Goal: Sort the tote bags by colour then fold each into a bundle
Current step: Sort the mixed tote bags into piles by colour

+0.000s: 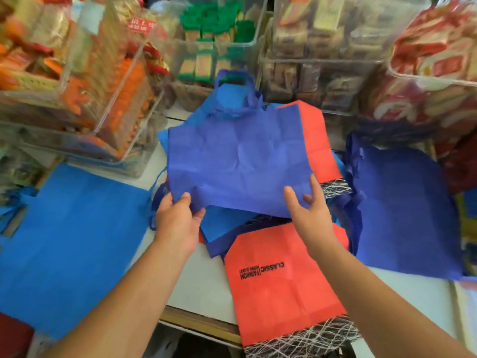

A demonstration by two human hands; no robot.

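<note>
With my left hand (pixel 178 215) pinching a corner of the violet-blue tote bag (pixel 240 161) and my right hand (pixel 307 213) spread loose against its edge, above the mixed pile (pixel 222 226) on the bench (pixel 204 285), I'd grip both corners and carry it flat to the dark-blue stack (pixel 402 210).

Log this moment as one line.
left hand: grips indigo tote; right hand: open at its corner; red totes: beneath; light-blue pile: left; navy pile: right

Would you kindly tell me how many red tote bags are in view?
2. The printed red bag lies at the near edge of the table; the second red bag lies farther back, partly under the blue bag that the left hand grips. More may be hidden.
</note>
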